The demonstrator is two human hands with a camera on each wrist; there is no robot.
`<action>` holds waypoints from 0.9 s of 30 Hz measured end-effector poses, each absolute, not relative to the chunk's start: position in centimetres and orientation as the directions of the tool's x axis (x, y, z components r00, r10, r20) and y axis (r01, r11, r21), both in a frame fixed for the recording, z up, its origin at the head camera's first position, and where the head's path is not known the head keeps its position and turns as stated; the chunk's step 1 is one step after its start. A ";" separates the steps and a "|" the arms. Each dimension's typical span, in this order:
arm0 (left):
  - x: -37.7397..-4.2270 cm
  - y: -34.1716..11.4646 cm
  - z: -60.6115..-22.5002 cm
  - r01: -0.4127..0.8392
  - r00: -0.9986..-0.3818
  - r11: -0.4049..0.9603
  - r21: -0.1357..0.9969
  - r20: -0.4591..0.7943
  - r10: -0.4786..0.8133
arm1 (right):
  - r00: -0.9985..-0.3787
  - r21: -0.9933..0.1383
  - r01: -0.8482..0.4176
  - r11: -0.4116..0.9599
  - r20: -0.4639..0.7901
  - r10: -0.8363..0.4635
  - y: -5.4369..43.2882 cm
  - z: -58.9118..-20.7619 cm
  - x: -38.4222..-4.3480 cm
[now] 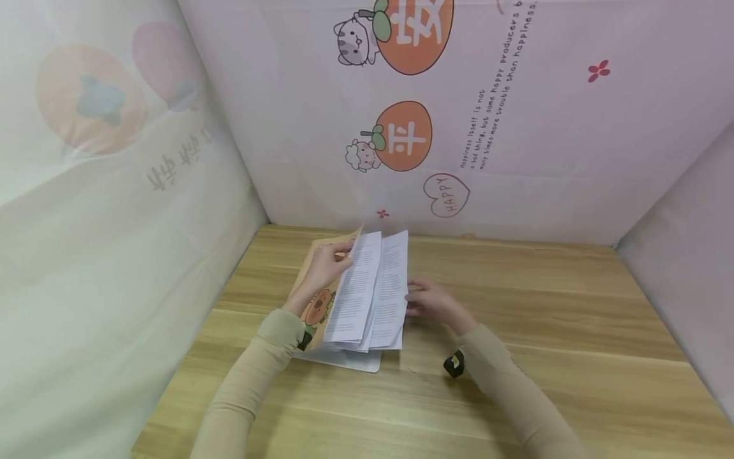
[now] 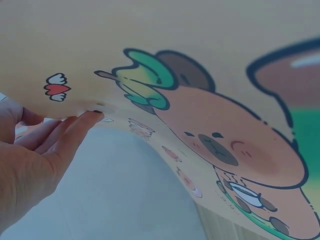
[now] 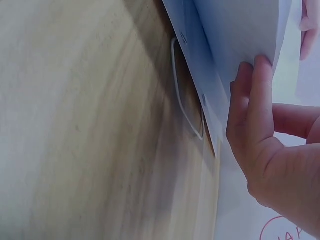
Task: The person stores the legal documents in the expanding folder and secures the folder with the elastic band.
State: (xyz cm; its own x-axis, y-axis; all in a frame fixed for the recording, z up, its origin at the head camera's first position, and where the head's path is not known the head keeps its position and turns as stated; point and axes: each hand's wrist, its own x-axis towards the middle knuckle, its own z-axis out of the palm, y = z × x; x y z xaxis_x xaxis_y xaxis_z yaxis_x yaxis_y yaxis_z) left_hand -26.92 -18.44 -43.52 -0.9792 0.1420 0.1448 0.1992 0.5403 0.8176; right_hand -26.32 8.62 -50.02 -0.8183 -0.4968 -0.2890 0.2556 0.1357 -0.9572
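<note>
A folder with an orange cartoon cover [image 1: 320,309] stands partly open on the wooden table, several printed sheets [image 1: 357,290] fanned out inside it. My left hand [image 1: 328,262] pinches the cover near its top edge; the left wrist view shows the cover's capybara drawing [image 2: 225,135] close up. At the right edge of the sheets is my right hand [image 1: 432,299], fingers behind the paper and thumb on the other side, pinching it. Under the sheets, the folder's pale back [image 1: 364,363] lies on the table.
The wooden table [image 1: 516,306] extends right and in front of the folder. A printed cloth wall [image 1: 516,204] rises close behind, with a white cloth side [image 1: 143,255] on the left. A black wrist device [image 1: 454,363] sits at the right sleeve.
</note>
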 end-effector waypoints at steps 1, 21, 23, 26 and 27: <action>-27.0 -18.4 -43.5 0.200 -0.979 0.539 0.818 0.146 0.143 | -0.817 -0.960 0.248 0.129 -0.279 -0.505 8.5 -50.1 -26.3; -27.0 -18.2 -43.6 0.208 -0.977 0.548 0.811 0.148 0.151 | -0.878 -0.953 0.257 0.163 -0.301 -0.371 6.2 -49.6 -25.5; -27.1 -18.2 -43.6 0.212 -0.976 0.550 0.808 0.153 0.152 | -0.882 -0.954 0.256 0.159 -0.297 -0.365 6.2 -49.6 -25.4; -27.1 -18.3 -43.6 0.216 -0.975 0.550 0.807 0.153 0.158 | -0.881 -0.951 0.264 0.157 -0.305 -0.361 5.9 -49.6 -25.4; -27.1 -18.3 -43.6 0.216 -0.975 0.549 0.808 0.151 0.160 | -0.880 -0.950 0.270 0.156 -0.310 -0.360 5.7 -49.6 -25.4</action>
State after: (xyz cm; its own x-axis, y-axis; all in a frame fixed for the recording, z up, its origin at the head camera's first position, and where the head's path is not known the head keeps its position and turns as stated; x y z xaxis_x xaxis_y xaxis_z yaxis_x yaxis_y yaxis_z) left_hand -27.06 -18.31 -43.59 -0.9754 0.1602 0.1515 0.2156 0.5489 0.8076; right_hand -25.39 5.68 -49.59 -0.8800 -0.3602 -0.3096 0.2703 0.1562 -0.9500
